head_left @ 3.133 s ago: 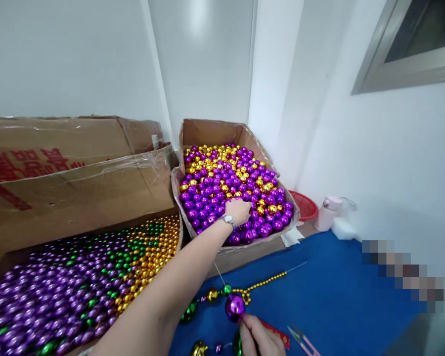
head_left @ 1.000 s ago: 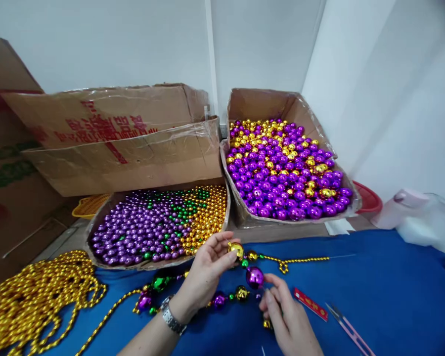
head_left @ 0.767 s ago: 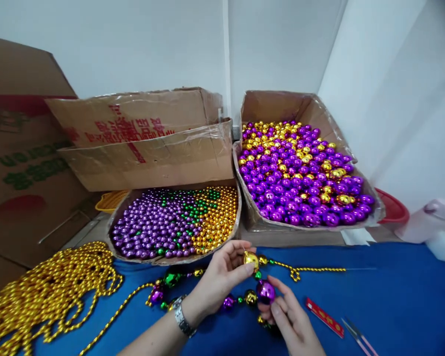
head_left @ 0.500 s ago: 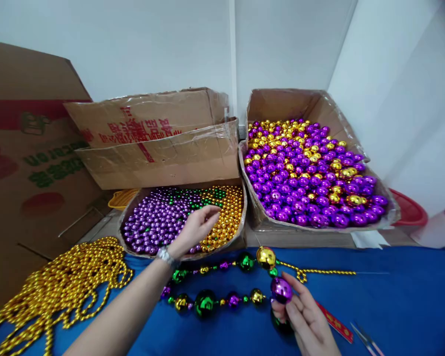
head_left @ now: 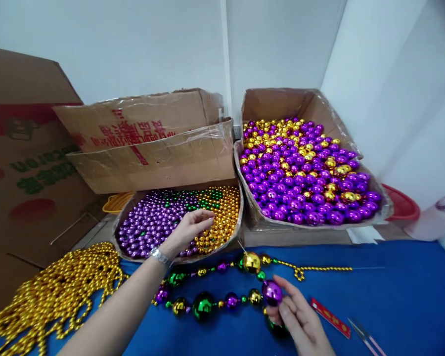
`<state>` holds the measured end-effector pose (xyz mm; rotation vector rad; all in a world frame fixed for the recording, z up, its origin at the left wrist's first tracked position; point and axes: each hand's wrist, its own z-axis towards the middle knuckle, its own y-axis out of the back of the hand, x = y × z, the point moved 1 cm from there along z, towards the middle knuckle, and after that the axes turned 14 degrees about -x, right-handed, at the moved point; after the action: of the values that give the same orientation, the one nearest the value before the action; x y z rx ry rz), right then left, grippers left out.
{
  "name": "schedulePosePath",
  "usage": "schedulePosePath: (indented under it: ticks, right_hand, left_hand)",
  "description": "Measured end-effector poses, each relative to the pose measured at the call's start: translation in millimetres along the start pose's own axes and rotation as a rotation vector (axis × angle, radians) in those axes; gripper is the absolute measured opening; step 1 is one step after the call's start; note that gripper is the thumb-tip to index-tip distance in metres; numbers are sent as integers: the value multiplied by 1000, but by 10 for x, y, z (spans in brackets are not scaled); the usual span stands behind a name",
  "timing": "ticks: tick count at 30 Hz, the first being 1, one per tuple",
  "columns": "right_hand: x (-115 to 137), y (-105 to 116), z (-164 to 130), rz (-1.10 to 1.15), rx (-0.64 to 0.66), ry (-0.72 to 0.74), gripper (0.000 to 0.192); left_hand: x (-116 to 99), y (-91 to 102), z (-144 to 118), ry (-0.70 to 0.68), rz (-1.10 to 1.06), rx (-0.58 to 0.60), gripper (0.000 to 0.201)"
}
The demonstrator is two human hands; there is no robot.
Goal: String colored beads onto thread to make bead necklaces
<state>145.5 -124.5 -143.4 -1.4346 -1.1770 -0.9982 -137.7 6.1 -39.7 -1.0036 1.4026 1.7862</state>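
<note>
Hanging over the small beads, the left hand has bent fingers; I cannot tell if they pinch anything. The bead string lies mostly on blue cloth, and the right hand pinches its purple ball.

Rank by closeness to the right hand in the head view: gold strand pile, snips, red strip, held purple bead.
1. Purple bead: in the right hand.
2. Red strip: just right of it.
3. Snips: farther right.
4. Gold strand pile: far left.
</note>
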Motion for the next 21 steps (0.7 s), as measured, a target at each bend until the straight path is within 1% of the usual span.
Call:
schedulePosePath:
  ticks: [2,4,5,6,9,12,15,19,21]
  right_hand:
    - [31,-47,-14,-10,-49,15,55]
    - [64,-85,-27,-36,-81,37,57]
    - [78,-96,-31,-51,-93,48,58]
    - [91,-101,-35,-65,-106,58,59]
    - [108,-92,-42,-96,-127,68,60]
    - [100,-77,-47,-121,-103,66,60]
    - [85,-78,-53,-135,-93,75,61]
    - [72,-93,-66,-125,-114,80,59]
    - [71,-97,-73,-129,-115,79,58]
  left_hand:
    - [-143,-111,-166,102,-310,85,30]
    - [-255,-219,-332,246,-647,166,25]
    - [-295,-266,-403,310,-765,190,22]
    - [-326,-306,-463,356,-829,199,19]
    - [-366,-392,-576,457,-913,174,14]
    - [-370,-445,-633,521,-967,134,10]
    - [-377,-478,-677,545,-1009,111,11]
    - [-389,-501,-724,564,-1026,63,17]
    - [-392,-510,-738,559,-1033,50,16]
